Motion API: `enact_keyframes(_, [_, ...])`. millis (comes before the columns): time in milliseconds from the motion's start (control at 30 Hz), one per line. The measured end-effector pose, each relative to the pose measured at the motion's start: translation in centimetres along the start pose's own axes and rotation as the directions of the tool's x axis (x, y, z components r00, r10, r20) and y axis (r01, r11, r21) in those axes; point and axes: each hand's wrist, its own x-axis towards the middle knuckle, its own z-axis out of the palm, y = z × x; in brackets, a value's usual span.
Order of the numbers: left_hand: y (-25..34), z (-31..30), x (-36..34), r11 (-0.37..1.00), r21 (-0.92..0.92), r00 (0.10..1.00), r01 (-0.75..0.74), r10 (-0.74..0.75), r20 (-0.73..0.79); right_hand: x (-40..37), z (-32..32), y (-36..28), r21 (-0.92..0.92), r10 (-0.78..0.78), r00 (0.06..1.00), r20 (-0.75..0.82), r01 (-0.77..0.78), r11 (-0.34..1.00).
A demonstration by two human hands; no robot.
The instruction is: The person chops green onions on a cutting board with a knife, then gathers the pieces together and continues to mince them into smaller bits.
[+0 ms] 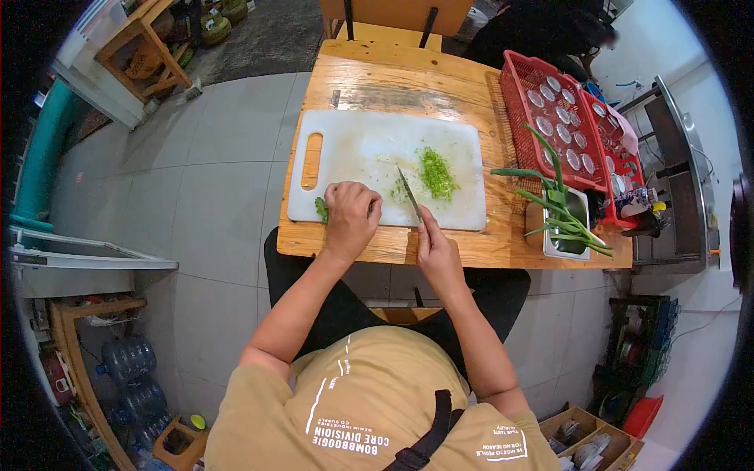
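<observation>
My right hand (437, 250) is closed around the handle of a knife (409, 192), its blade slanting up and left over the white cutting board (353, 133). On the board's near left part, my left hand (351, 218) has its fingers curled down. Green leaves (321, 209) stick out from beneath it on the left; the rest of the bunch is hidden by the hand. Right of the blade lies a pile of finely chopped greens (437, 173), and smaller bits are scattered around the knife's tip and edge.
The board rests on a wooden table (408, 67). At the right stand a metal container (580, 212) with long green onions (561, 216) laid across it and red baskets (514, 102) of clear cups. A wooden chair (393, 31) is at the far side, near a person in dark clothing.
</observation>
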Motion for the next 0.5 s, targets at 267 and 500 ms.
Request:
enact_keyframes(267, [-0.2,0.1,0.0,1.000,-0.015,1.000,0.010,-0.010,-0.009,-0.6,0.0,-1.3,0.040,-0.045,0.999,-0.016,0.045,0.998])
enact_keyframes(500, [-0.4,0.3,-0.3,0.999,-0.034,0.999,0.035,-0.035,-0.004,-0.7,0.4,-1.1,0.047,-0.052,0.998,-0.025,0.053,0.997])
